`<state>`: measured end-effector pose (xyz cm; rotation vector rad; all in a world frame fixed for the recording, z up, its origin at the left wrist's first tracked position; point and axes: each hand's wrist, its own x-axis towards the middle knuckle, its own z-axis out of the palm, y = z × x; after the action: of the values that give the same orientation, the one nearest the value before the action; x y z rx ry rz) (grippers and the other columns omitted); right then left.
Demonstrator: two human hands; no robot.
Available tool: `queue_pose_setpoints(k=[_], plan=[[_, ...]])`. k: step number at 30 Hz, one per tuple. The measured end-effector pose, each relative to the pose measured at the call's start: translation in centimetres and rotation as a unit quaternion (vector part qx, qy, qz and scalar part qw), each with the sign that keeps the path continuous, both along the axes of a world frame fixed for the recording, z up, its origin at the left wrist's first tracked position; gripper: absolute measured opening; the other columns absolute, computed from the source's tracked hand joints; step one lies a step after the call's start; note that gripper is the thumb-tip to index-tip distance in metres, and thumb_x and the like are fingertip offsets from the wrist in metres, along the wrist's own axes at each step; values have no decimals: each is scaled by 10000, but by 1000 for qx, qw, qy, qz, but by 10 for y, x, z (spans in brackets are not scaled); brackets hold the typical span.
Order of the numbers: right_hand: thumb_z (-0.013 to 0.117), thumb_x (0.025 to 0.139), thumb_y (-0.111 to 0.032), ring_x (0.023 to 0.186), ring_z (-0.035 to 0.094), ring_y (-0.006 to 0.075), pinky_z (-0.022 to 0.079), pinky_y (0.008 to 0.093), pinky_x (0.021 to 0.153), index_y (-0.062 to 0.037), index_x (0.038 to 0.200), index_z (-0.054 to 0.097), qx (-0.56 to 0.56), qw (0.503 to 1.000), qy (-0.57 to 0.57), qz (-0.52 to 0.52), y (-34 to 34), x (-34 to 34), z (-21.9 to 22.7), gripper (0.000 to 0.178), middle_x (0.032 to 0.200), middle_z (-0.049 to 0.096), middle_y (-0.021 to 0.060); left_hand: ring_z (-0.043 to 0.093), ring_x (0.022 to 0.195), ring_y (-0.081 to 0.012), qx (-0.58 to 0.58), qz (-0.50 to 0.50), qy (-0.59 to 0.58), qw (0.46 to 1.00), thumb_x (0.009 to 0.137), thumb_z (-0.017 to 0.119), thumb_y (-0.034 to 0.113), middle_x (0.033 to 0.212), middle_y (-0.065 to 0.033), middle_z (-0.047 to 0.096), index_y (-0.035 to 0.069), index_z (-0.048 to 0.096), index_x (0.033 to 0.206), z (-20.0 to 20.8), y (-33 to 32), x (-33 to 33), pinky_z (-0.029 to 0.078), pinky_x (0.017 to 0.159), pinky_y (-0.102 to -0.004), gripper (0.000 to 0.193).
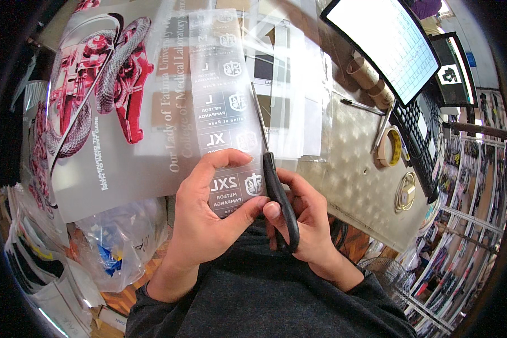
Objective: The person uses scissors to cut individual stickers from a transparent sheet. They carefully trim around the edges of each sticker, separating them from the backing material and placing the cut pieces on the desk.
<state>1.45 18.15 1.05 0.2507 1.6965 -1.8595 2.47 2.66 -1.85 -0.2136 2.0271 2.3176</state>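
A long strip of translucent film [215, 84] with rows of white mirrored print runs toward me over the table. Its near end is pinched between the thumb and fingers of my left hand [200, 208]. Black-handled scissors [281, 203] are gripped in my right hand [310, 217], whose fingers curl around the handles. Their thin metal blades point away from me along the strip's right edge; seen nearly edge-on, I cannot tell whether they are parted. Both thumbs come close together at the near end of the strip.
A large printed film sheet [132, 174] with red artwork lies left. Clear sleeves [312, 112] lie beyond the scissors. To the right are a monitor [383, 45], keyboard [417, 132], tape roll [390, 147], cardboard tube [369, 79] and charger with cable [405, 192]. A plastic bag [124, 242] sits lower left.
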Motion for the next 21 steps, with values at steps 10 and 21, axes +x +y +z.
queue_pose_setpoints(k=[10, 21], plan=[[647, 866, -186, 572, 509, 54, 386, 204, 468, 47, 1268, 402, 3, 1000, 4, -2, -1, -2, 0, 525, 762, 586, 33, 574, 864, -102, -13, -10, -6, 1000, 700, 755, 47, 927, -71, 605, 0, 531, 1073, 4, -2, 2, 473, 754, -243, 437], [640, 872, -222, 556, 507, 62, 392, 211, 431, 32, 1267, 401, 13, 999, 32, -38, -1, -9, 0, 527, 771, 590, 50, 570, 872, -104, -25, -44, -6, 999, 704, 749, 58, 947, -76, 601, -3, 532, 1062, 6, 2, 7, 466, 758, -239, 423]])
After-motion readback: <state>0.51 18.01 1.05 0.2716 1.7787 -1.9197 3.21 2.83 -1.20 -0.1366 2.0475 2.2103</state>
